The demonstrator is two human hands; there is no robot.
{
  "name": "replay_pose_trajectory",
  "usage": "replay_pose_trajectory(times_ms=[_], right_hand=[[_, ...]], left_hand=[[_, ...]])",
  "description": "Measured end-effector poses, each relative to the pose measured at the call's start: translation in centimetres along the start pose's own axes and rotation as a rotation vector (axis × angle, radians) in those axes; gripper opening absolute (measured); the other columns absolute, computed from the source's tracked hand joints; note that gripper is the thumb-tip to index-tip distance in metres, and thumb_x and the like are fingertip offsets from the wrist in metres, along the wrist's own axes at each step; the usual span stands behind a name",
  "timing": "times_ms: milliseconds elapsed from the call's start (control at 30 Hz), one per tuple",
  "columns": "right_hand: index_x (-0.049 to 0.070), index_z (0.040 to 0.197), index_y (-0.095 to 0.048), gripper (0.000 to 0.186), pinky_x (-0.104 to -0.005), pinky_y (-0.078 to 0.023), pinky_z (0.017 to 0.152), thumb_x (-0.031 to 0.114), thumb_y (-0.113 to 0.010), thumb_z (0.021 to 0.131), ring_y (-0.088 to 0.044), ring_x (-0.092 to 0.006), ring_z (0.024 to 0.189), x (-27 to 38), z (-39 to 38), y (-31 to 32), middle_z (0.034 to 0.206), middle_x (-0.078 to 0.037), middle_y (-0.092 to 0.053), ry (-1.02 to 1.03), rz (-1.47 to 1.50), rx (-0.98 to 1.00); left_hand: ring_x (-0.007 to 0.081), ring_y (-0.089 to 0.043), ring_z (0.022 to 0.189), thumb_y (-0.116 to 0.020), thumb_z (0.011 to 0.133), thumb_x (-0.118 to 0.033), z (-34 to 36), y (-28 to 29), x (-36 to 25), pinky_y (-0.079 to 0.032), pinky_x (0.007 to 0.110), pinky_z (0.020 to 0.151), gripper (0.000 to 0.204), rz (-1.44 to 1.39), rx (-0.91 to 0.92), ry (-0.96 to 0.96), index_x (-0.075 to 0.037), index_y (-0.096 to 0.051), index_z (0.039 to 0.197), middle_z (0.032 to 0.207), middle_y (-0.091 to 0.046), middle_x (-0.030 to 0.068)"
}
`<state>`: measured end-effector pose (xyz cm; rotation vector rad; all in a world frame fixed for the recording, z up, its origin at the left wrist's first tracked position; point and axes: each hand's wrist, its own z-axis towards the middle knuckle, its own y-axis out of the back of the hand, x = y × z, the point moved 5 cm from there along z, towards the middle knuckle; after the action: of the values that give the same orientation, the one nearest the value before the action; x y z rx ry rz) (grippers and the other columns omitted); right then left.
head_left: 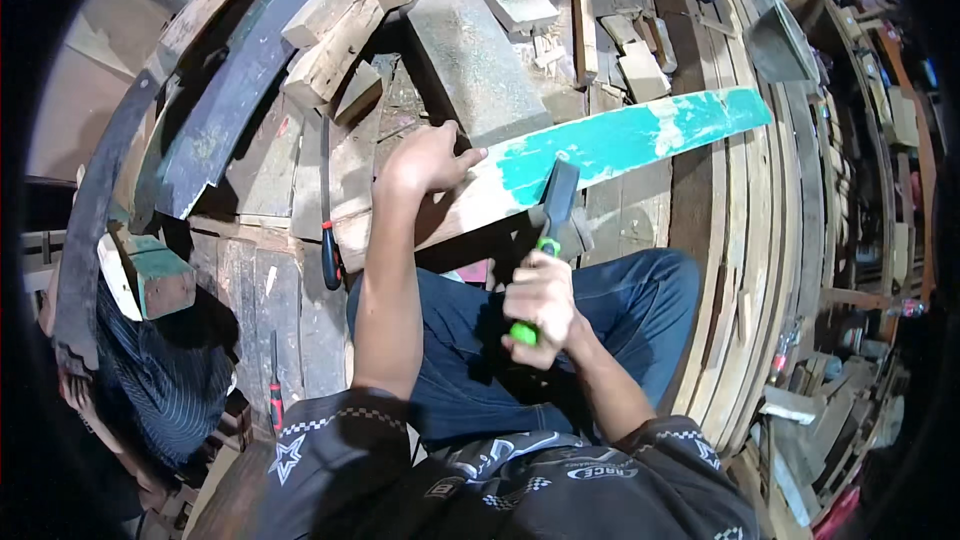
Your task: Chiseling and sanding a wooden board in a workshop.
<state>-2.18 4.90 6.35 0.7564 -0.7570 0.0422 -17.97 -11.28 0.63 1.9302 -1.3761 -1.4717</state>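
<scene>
At the centre of the frame, the left hand (425, 162), whose grip I cannot tell, lies at the turquoise-painted board (610, 143), probably for steadying it, while the right hand (541, 302) is wrapped around the green-handled tool (562, 192), blade towards the paint.

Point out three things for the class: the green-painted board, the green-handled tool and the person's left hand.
Green-painted board (610, 147): head view, on the painted face.
Green-handled tool (561, 196): head view, on the grey blade.
Left hand (424, 162): head view, on the back of the hand.
</scene>
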Motion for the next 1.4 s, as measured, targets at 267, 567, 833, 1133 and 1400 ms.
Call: replay_pose_trajectory(times_ms=[267,567,833,1133,1400], right_hand=[[0.013,0.049,-0.036,0.036,-0.0364,-0.031,0.052,0.035,-0.063,0.040,-0.044,-0.0229,0.048,0.6,-1.9,-1.3,0.050,-0.003,-0.035,-0.052,0.006,0.127],[0.014,0.050,-0.033,0.036,-0.0356,-0.029,0.049,0.034,-0.062,0.042,-0.040,-0.0216,0.046,1.3,-2.1,-2.0,0.050,-0.002,-0.033,-0.004,0.120,0.075],[0.013,0.050,-0.039,0.035,-0.0353,-0.036,0.052,0.037,-0.060,0.036,-0.045,-0.0231,0.049,1.1,-2.3,-2.1,0.052,-0.003,-0.038,-0.019,0.058,0.126],[0.014,0.050,-0.038,0.035,-0.0359,-0.035,0.052,0.036,-0.061,0.036,-0.045,-0.0223,0.049,1.8,-1.6,-2.2,0.051,-0.002,-0.037,0.010,0.126,0.052],[0.012,0.050,-0.040,0.032,-0.0377,-0.033,0.051,0.032,-0.061,0.037,-0.042,-0.0236,0.048,2.1,-0.8,-1.2,0.051,-0.003,-0.038,-0.011,0.158,0.078]], left_hand=[[0.0419,-0.065,0.097,-0.063,0.088,-0.049,-0.5,0.1,0.1,-0.050,0.048,0.088,0.059,0.007,-0.055,0.001,0.008,-0.061,0.104,0.097,-0.067,0.0303],[0.0425,-0.066,0.096,-0.063,0.088,-0.050,0.0,-0.2,0.6,-0.051,0.048,0.088,0.060,-0.003,-0.037,-0.006,0.008,-0.060,0.104,0.096,-0.067,0.0304],[0.0407,-0.067,0.091,-0.061,0.089,-0.052,0.3,0.0,0.7,-0.052,0.047,0.085,0.061,0.001,-0.013,0.014,0.008,-0.059,0.100,0.089,-0.068,0.0291],[0.0397,-0.068,0.089,-0.062,0.089,-0.052,0.4,0.1,1.1,-0.051,0.046,0.085,0.058,0.018,-0.041,0.012,0.003,-0.063,0.107,0.090,-0.069,0.0253],[0.0380,-0.066,0.095,-0.062,0.089,-0.052,0.2,-0.3,1.4,-0.050,0.044,0.089,0.056,0.042,-0.022,0.048,-0.001,-0.066,0.111,0.095,-0.070,0.0230]])
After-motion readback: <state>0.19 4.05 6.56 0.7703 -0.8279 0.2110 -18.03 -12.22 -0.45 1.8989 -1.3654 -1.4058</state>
